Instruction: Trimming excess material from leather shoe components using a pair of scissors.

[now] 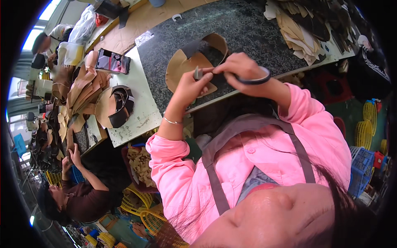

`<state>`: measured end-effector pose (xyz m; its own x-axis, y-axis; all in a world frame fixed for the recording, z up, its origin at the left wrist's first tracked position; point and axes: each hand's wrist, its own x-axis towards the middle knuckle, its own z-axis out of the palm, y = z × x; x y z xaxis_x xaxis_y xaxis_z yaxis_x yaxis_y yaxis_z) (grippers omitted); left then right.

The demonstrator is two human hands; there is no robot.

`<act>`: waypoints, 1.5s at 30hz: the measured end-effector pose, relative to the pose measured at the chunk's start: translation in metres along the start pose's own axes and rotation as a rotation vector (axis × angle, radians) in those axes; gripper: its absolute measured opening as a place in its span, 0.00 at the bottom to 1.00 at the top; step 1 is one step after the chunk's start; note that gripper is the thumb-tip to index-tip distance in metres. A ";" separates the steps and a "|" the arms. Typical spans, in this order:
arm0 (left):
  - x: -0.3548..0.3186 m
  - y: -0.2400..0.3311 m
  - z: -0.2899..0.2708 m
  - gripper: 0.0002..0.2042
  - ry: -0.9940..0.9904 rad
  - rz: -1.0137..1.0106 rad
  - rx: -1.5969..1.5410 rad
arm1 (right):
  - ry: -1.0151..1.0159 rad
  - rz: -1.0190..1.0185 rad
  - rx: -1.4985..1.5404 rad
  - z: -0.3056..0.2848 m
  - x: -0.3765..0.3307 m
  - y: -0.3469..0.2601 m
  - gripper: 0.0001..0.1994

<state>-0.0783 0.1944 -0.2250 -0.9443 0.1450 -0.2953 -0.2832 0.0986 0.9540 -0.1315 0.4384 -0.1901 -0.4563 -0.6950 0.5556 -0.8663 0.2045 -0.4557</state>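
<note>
A curved tan-and-black leather shoe upper (178,68) lies on the dark speckled slab (244,27) in front of me. My left hand (193,86) is closed at its near edge, fingers pinched together. A small grey metal tool (198,74) pokes out between those fingers; its kind is not clear. Just to the right, my right hand (242,68) is bent over the same edge, its thumb and fingertips pinched close to the left thumb. What lies between the right fingertips is too small to make out. A dark band circles the right wrist, and a thin bangle the left.
Left of the slab lie a phone (113,61), another tan-and-black upper (111,108) and stacked brown pieces (84,89). Loose tan pieces (297,35) pile up at the far right. Another person (82,198) works at the left. Yellow baskets (364,134) and a blue crate (360,169) stand at right.
</note>
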 end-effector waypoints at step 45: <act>0.011 0.014 0.004 0.08 0.412 0.647 0.732 | 0.282 0.186 0.033 0.028 -0.007 0.037 0.08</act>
<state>-0.0924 0.2013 -0.2149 -0.9019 0.0511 0.4290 0.3345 0.7109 0.6186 -0.1546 0.4310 -0.2300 -0.6479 -0.4288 0.6296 -0.7582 0.2838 -0.5870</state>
